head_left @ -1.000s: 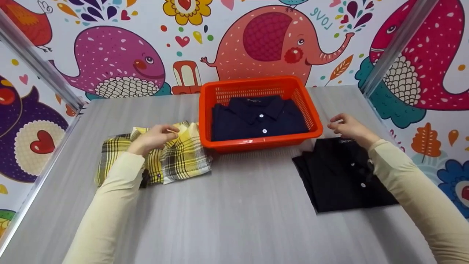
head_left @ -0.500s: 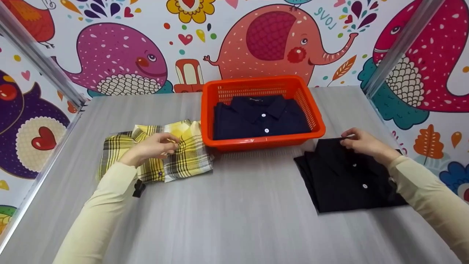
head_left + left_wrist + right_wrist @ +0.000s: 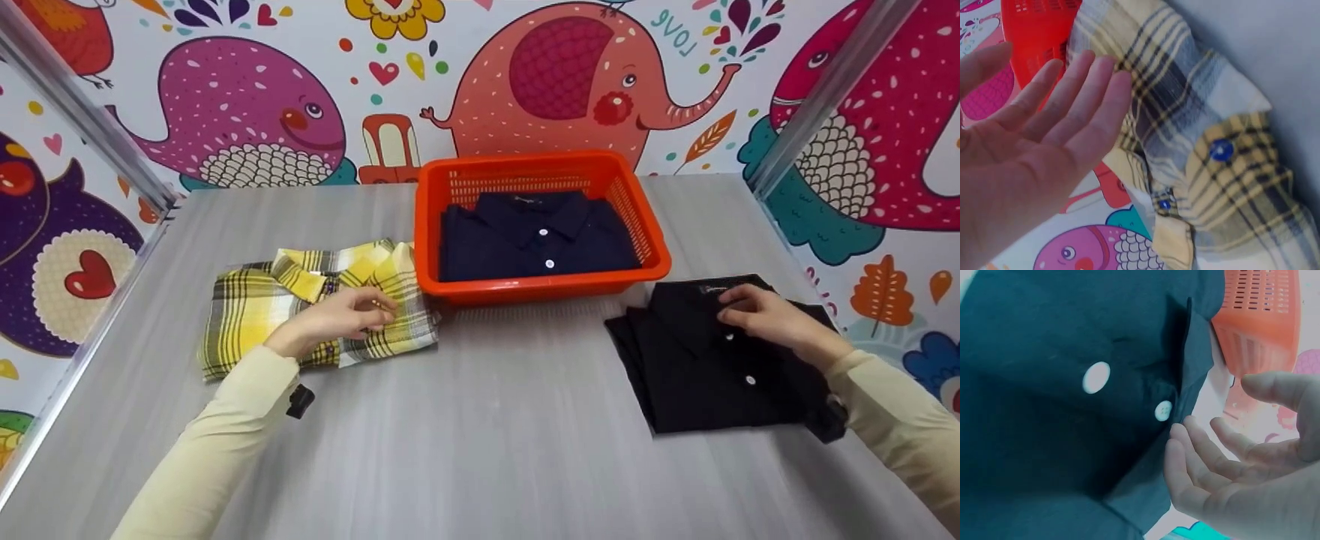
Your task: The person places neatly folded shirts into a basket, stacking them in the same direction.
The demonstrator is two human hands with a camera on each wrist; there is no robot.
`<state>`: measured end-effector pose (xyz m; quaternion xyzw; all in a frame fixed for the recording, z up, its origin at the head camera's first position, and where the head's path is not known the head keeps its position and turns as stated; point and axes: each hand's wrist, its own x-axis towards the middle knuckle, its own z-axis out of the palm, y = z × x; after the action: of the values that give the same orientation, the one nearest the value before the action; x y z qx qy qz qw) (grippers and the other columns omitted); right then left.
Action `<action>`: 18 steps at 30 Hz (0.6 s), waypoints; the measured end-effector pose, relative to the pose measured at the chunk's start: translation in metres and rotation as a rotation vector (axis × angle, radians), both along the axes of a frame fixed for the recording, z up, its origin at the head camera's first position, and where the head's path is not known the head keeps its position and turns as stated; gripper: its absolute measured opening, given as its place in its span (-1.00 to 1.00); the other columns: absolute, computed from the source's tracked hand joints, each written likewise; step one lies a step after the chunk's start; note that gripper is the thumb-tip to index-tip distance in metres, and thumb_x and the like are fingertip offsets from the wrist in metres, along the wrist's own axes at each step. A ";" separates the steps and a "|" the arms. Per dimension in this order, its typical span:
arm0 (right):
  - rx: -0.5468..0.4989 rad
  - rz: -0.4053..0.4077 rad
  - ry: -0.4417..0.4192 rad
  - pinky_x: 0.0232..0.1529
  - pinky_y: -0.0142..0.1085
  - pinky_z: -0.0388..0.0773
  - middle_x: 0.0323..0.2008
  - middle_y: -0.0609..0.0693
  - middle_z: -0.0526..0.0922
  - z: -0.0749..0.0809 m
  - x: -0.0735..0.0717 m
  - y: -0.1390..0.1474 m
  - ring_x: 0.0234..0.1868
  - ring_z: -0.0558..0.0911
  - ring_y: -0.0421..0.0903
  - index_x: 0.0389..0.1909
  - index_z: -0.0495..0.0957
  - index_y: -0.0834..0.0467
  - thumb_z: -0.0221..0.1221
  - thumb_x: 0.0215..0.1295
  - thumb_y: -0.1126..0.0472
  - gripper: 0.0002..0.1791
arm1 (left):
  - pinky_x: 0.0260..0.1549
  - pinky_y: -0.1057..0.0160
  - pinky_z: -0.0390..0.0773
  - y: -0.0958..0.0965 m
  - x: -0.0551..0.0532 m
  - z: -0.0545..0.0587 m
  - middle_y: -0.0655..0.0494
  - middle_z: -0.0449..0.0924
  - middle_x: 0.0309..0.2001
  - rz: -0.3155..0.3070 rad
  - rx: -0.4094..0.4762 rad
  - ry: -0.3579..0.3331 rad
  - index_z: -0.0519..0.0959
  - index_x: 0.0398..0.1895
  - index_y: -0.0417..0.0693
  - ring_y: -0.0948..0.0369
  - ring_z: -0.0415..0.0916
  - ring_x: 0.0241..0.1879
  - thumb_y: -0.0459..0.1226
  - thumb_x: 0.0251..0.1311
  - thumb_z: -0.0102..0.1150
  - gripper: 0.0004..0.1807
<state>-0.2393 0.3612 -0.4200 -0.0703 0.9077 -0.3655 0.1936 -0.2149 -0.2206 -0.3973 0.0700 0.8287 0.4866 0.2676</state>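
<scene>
A folded yellow, black and white plaid shirt (image 3: 247, 315) lies at the left of the table. Over its front hovers my left hand (image 3: 341, 316), fingers loosely bent and the palm bare in the left wrist view. On the right lies a folded black shirt (image 3: 697, 382) with white buttons (image 3: 1096, 377). My right hand (image 3: 772, 321) hangs over its collar with nothing between thumb and fingers. In the right wrist view its fingertips (image 3: 1176, 439) overlap the shirt's edge. Between the two shirts an orange basket (image 3: 547, 289) holds a folded navy shirt (image 3: 487, 244).
The grey table (image 3: 495, 435) ends at a patterned back wall (image 3: 382, 45) just behind the basket. Metal posts (image 3: 832, 97) stand at both back corners. A small black device (image 3: 300, 401) is worn at the left wrist, another (image 3: 827, 420) at the right.
My right hand has come from beside the basket's right end, down and right over the black shirt's collar. The left hand has shifted a little right and toward me over the plaid shirt.
</scene>
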 end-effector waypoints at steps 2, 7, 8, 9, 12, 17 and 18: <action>-0.006 -0.006 -0.007 -0.22 -0.44 0.49 0.01 0.34 0.50 0.000 0.002 0.007 -0.16 0.50 -0.02 0.17 0.24 0.45 0.04 0.44 0.14 -0.50 | 0.09 -0.08 0.44 0.004 -0.001 0.001 -0.30 0.49 0.09 -0.005 0.000 0.000 0.38 0.19 -0.41 -0.14 0.44 0.07 -0.33 0.32 0.02 -0.58; -0.013 -0.036 -0.004 -0.23 -0.43 0.51 -0.08 0.19 0.54 -0.001 0.004 0.022 -0.22 0.50 -0.13 0.15 0.23 0.48 0.05 0.42 0.18 -0.51 | 0.06 -0.04 0.47 0.011 -0.003 0.001 -0.30 0.50 0.04 -0.021 -0.004 0.000 0.37 0.19 -0.44 -0.12 0.46 0.03 -0.36 0.32 0.01 -0.58; -0.015 -0.042 -0.002 -0.24 -0.42 0.52 -0.10 0.17 0.55 -0.001 0.003 0.025 -0.23 0.51 -0.15 0.14 0.23 0.49 0.05 0.42 0.19 -0.51 | 0.04 -0.03 0.48 0.013 -0.003 0.000 -0.30 0.51 0.03 -0.028 -0.007 0.001 0.37 0.19 -0.44 -0.11 0.47 0.01 -0.36 0.32 0.01 -0.58; -0.015 -0.046 -0.001 -0.24 -0.41 0.52 -0.12 0.15 0.55 -0.001 0.003 0.027 -0.24 0.50 -0.18 0.13 0.23 0.51 0.05 0.41 0.20 -0.52 | 0.04 -0.02 0.49 0.014 -0.003 -0.001 -0.29 0.51 0.02 -0.031 -0.003 -0.002 0.37 0.18 -0.44 -0.10 0.48 0.00 -0.36 0.32 0.01 -0.58; -0.008 -0.054 -0.011 -0.24 -0.40 0.54 -0.12 0.12 0.55 0.000 0.003 0.035 -0.25 0.49 -0.22 0.12 0.23 0.52 0.04 0.42 0.21 -0.52 | 0.03 0.01 0.51 0.020 -0.003 -0.004 -0.29 0.52 -0.01 -0.040 0.022 -0.007 0.39 0.16 -0.47 -0.06 0.50 -0.03 -0.38 0.32 0.02 -0.60; 0.019 -0.070 -0.050 -0.20 -0.40 0.54 -0.06 0.23 0.51 0.004 0.002 0.051 -0.20 0.49 -0.15 0.15 0.19 0.52 0.01 0.45 0.16 -0.49 | 0.03 0.03 0.51 0.037 -0.001 -0.008 -0.25 0.56 -0.03 -0.056 0.063 -0.036 0.43 0.12 -0.45 -0.03 0.53 -0.04 -0.39 0.34 0.01 -0.65; 0.026 -0.072 -0.058 -0.19 -0.40 0.54 -0.03 0.30 0.48 0.005 0.001 0.055 -0.17 0.49 -0.10 0.15 0.18 0.53 0.00 0.46 0.15 -0.47 | 0.03 0.03 0.51 0.042 0.000 -0.008 -0.24 0.56 -0.03 -0.063 0.066 -0.041 0.45 0.12 -0.43 -0.03 0.53 -0.04 -0.39 0.34 0.01 -0.65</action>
<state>-0.2382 0.4166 -0.4150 -0.0244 0.9084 -0.3622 0.2073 -0.2146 -0.1783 -0.4053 0.0947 0.8038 0.5065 0.2972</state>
